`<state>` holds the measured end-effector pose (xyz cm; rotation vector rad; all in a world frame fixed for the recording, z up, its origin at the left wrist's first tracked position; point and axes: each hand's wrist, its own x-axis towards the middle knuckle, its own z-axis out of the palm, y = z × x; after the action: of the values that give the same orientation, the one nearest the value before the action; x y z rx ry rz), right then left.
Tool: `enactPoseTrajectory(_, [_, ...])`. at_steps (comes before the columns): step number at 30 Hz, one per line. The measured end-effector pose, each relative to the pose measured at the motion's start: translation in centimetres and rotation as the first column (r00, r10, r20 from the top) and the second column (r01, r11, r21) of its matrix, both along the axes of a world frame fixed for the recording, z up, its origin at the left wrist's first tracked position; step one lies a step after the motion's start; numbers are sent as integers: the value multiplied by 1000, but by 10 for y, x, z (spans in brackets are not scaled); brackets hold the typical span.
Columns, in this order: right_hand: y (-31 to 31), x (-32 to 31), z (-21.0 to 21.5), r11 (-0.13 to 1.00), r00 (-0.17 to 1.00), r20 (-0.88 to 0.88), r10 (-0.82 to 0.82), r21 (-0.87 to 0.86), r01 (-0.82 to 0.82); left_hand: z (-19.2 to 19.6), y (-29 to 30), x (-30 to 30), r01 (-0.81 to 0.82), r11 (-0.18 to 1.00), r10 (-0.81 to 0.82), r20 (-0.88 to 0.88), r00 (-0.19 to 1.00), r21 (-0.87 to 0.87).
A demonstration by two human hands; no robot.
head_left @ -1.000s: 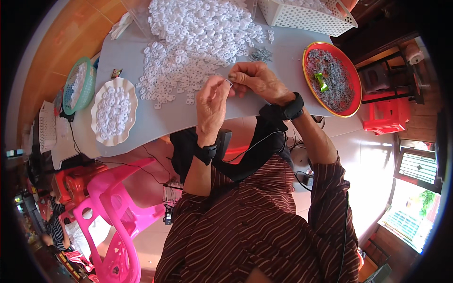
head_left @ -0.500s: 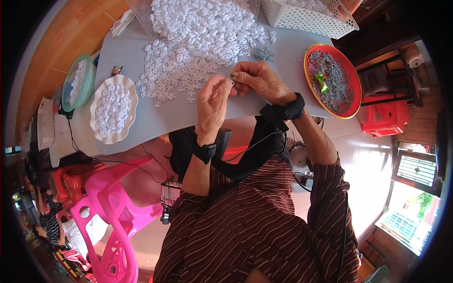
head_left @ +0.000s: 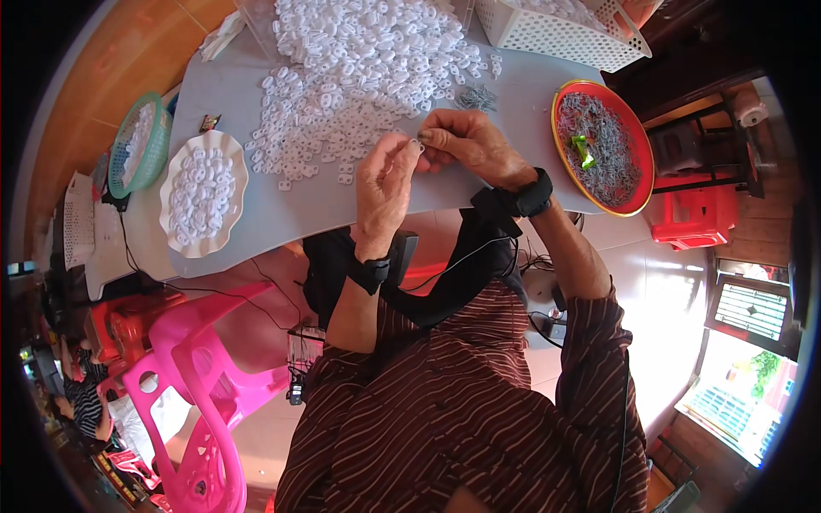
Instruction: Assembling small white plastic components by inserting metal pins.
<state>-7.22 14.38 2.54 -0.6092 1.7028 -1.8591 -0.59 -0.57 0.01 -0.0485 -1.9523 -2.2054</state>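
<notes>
My left hand (head_left: 384, 184) pinches a small white plastic piece with holes (head_left: 419, 147) between thumb and fingertips, over the table's near edge. Right beside it, my right hand (head_left: 470, 147) is closed, thumb against the fingers, its tips meeting the white piece; whatever else it grips is too small to make out. Beyond the hands spreads a large heap of similar white plastic pieces (head_left: 368, 51). Just past my right hand lies a little pile of thin grey metal pins (head_left: 477, 97). A scalloped white dish (head_left: 239, 175) of white pieces stands to the left.
At right, a red basin (head_left: 643, 158) holds many grey metal pins and a green wrapper (head_left: 583, 152). White perforated basket (head_left: 556, 44) at the back right; green basket (head_left: 159, 145) at far left. A pink plastic chair (head_left: 188, 342) stands left, and a person (head_left: 85, 406) sits beyond it.
Both hands stay almost where they were, fingertips together at the white piece. The view has shifted very slightly.
</notes>
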Motion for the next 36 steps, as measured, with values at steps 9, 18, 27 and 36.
enactPoseTrajectory(9, [-5,3,11,968,956,-284,-70,214,134,-9,3,-4,-78,991,70,-75,995,-107])
enactPoseTrajectory(18, [-2,7,12,968,987,-120,-111,212,135,-6,1,1,-45,998,41,-86,995,-47])
enactPoseTrajectory(27, [-5,15,-2,980,974,-114,-197,-6,197,-4,1,4,53,997,-49,-79,996,47])
enactPoseTrajectory(36, [-18,27,-7,915,909,-130,-397,27,403,-9,9,-1,-68,992,77,-86,993,104])
